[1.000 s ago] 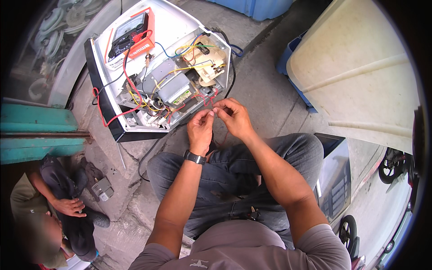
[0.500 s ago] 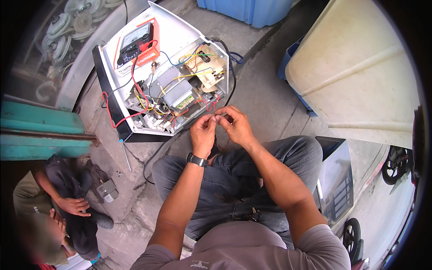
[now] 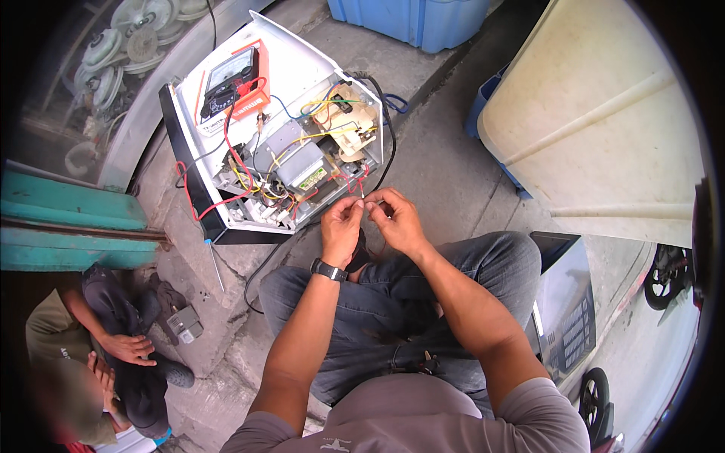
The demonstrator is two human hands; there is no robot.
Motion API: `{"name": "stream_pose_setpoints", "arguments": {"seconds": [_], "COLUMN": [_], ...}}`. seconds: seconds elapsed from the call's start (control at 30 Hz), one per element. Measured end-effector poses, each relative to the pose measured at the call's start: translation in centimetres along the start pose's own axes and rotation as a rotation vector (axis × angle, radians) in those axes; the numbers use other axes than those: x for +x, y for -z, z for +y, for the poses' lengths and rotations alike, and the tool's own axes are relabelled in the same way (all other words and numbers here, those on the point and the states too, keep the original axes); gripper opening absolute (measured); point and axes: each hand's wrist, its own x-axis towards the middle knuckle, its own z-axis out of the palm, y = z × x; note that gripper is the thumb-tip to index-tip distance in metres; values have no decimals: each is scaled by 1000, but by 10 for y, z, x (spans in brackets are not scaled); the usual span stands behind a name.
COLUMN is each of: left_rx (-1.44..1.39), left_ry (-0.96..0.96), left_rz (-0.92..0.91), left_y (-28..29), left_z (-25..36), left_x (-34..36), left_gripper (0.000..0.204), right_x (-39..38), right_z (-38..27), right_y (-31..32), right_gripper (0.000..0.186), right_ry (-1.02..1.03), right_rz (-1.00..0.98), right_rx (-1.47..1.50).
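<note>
My left hand and my right hand meet fingertip to fingertip in front of an opened microwave oven. Both pinch a small, thin wire with a whitish tip, largely hidden by the fingers. Thin red wires hang from the oven's edge just beyond my fingertips. Inside the oven's frame sit a grey transformer with a label, a cream plastic housing and several coloured wires. An analog multimeter lies on its orange and white box atop the white casing, its red and black leads trailing down.
A screwdriver lies on the concrete left of my knee. Another person sits at lower left beside a small grey metal part. A dark panel stands by my right knee. Blue bin and large cream container stand beyond.
Both hands have stayed nearly in place, fingers shifting slightly. A whitish tip now shows above the fingertips. The view has shifted a little.
</note>
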Motion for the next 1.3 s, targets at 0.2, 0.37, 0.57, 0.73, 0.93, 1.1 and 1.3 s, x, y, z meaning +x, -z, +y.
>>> {"name": "stream_pose_setpoints", "arguments": {"seconds": [0.2,0.37,0.57,0.73,0.93,1.1,1.3], "left_rx": [165,335,462,525,556,549,388], "left_ry": [-125,-289,-395,-381,-386,-356,-294], "left_rz": [18,35,16,-3,-24,-15,30], "left_y": [0,0,2,6,6,2,3], "left_z": [4,7,20,27,28,26,1], "left_x": [0,-1,-3,-5,-3,-7,-4], "left_gripper": [17,16,13,13,13,14,15], "right_x": [10,10,10,-1,-4,-9,-13], "right_z": [-6,1,5,7,3,5,1], "right_y": [-5,-6,-8,-10,-10,-13,-19], "right_gripper": [18,16,14,14,15,14,15], "right_ry": [-521,-653,-633,-373,-64,-111,-106], "right_rz": [51,-74,-76,-66,12,23,10], "right_rx": [437,549,548,161,-144,-122,-108]}}
